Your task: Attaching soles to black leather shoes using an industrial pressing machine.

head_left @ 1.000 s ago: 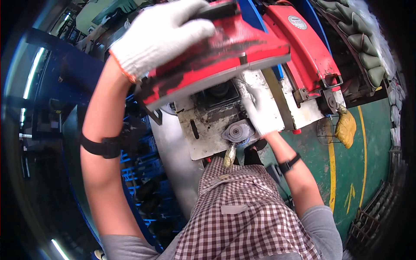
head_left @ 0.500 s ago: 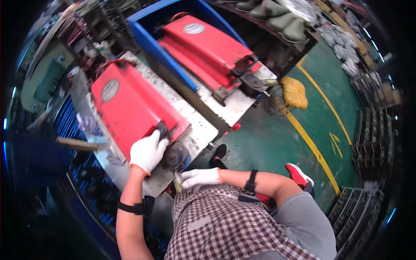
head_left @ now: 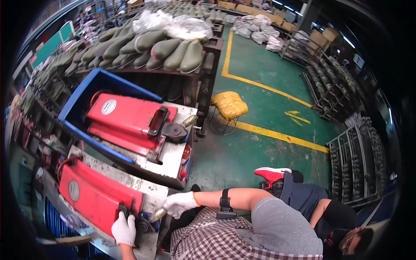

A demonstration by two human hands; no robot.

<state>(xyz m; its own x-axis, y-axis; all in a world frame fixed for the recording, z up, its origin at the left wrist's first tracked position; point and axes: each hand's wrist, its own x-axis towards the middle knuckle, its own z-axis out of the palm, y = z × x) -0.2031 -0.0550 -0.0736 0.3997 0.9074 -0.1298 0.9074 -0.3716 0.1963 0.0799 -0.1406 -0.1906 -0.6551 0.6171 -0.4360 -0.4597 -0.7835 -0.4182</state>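
The white, scuffed worktop (head_left: 154, 189) slants across the lower left, its short right-hand edge beside the person's checked apron (head_left: 203, 229). On it lies a red machine cover (head_left: 97, 201), glossy and ridged, with dark wear marks and a round grey label (head_left: 74, 190) toward its far end. Its long axis runs from the worktop's upper left corner down toward that short edge, with the handle end pointing there. A second red cover (head_left: 125, 115) sits next to it, lying nearly parallel by a blue bin wall (head_left: 106, 145). From here I see the white-gloved left hand (head_left: 125, 229) with its fingers wrapped on the cover's black handle (head_left: 124, 210). The gloved right hand (head_left: 180, 204) is just beside a tape-wrapped lever (head_left: 157, 215) at the worktop's edge, fingers loosely bent; I can't tell whether they grip it.
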